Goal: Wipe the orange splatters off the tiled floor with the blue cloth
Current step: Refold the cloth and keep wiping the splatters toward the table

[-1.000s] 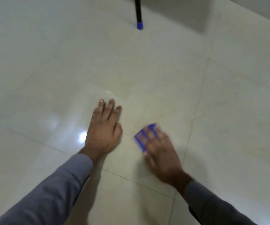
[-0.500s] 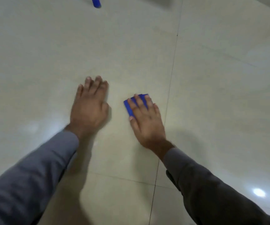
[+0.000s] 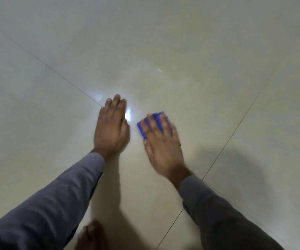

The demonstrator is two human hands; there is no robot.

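Note:
My right hand (image 3: 161,141) lies flat on the folded blue cloth (image 3: 142,129) and presses it onto the pale tiled floor (image 3: 181,51); straight fingers cover most of the cloth, blue showing between and left of them. My left hand (image 3: 111,127) rests flat on the floor just left of the cloth, fingers together and pointing away from me. No orange splatter shows on the tiles in this blurred frame. Both forearms wear grey sleeves.
Grout lines cross the floor, one diagonal at the left (image 3: 55,71) and one running down the right (image 3: 232,130). A bare foot (image 3: 91,235) shows at the bottom edge between my arms. Light glare sits beside my left hand.
The view has swung, and the black pole with a blue tip has left the frame. Both hands stay flat on the floor, the right still on the cloth; a foot now shows below.

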